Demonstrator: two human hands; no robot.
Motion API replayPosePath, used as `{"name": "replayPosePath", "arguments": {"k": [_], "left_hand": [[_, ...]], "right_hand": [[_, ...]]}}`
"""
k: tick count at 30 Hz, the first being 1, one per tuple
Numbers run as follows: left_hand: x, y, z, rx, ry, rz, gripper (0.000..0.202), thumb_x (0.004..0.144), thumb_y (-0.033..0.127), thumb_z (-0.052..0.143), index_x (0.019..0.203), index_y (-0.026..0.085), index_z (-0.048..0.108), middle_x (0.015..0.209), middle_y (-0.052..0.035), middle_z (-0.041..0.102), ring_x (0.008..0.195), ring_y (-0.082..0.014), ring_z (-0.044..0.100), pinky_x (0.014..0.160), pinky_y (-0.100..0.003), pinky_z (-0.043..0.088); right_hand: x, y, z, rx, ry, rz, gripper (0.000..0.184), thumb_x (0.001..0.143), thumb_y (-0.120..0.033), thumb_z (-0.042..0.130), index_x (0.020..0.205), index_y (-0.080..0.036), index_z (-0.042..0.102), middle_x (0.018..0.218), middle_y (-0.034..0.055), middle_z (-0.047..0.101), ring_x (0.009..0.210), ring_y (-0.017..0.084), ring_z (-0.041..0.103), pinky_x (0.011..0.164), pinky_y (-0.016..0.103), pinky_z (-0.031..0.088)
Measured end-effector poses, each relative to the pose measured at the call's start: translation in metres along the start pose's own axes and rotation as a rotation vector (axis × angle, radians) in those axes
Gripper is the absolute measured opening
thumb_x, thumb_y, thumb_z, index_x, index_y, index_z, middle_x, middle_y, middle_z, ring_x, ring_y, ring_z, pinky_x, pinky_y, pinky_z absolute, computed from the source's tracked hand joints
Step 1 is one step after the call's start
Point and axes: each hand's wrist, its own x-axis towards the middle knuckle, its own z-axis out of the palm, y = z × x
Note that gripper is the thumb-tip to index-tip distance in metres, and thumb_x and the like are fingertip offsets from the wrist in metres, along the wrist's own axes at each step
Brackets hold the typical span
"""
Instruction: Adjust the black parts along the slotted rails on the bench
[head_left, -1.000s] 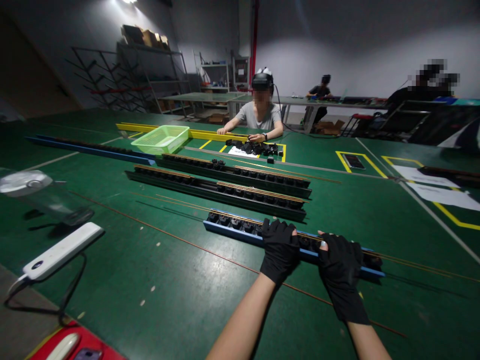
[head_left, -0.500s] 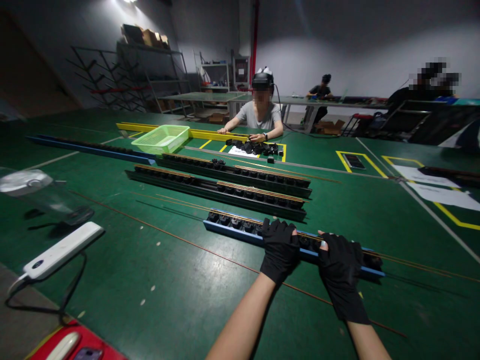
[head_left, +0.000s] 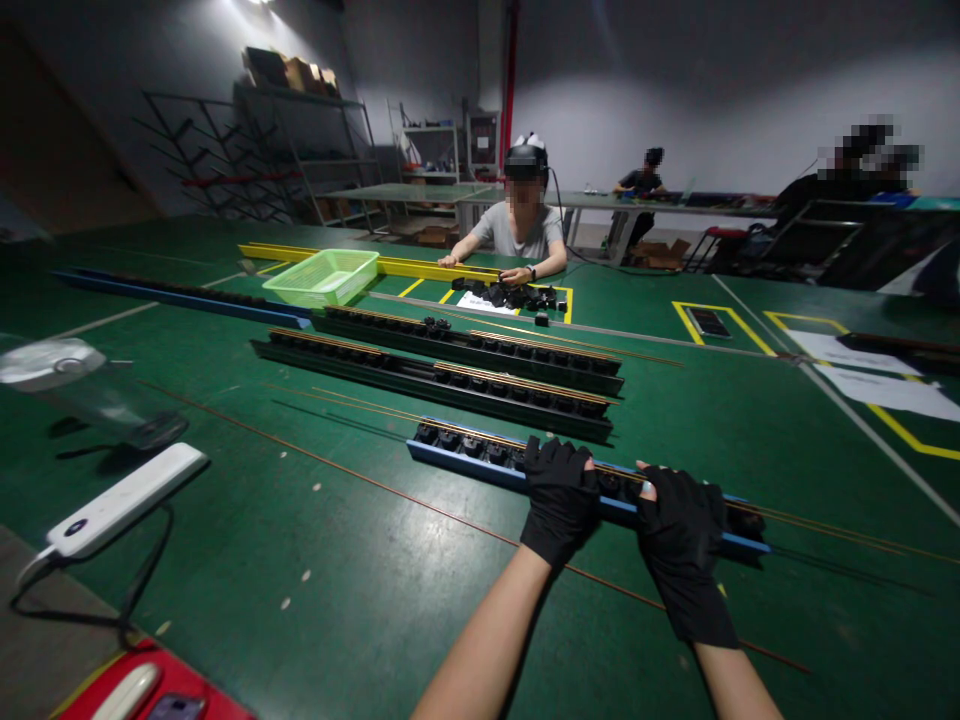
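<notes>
A blue channel rail lies in front of me, holding a row of black plastic pieces. Thin copper-coloured rods run along its top and stick out past both ends. My left hand, in a black fingerless glove, is closed over the middle of the rail. Just to its right, my right hand, gloved alike, is closed over the same rail with its thumb by the rods. Most fingertips are hidden behind the rail and gloves.
Beyond lie two dark rails with similar pieces and rods. A green basket stands behind them. Across the table a person handles a yellow rail beside loose black parts. A white power strip lies at left.
Both my hands and the blue rail stay where they were. The yellow rail across the table has shifted slightly to the right.
</notes>
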Motion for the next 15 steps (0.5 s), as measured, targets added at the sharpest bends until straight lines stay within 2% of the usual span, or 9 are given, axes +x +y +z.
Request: {"name": "replayPosePath", "arguments": {"k": [15], "left_hand": [[0.0012, 0.0010, -0.0040, 0.021, -0.026, 0.003, 0.011, 0.089, 0.023, 0.056, 0.089, 0.026, 0.066, 0.084, -0.0014, 0.069, 0.095, -0.0223, 0.061, 0.110, -0.050, 0.030]], "right_hand": [[-0.0015, 0.0021, 0.0025, 0.014, -0.011, 0.007, 0.034, 0.098, -0.030, 0.037, 0.111, -0.020, 0.067, 0.101, 0.0075, 0.069, 0.097, 0.024, 0.055, 0.097, 0.043, 0.032]]}}
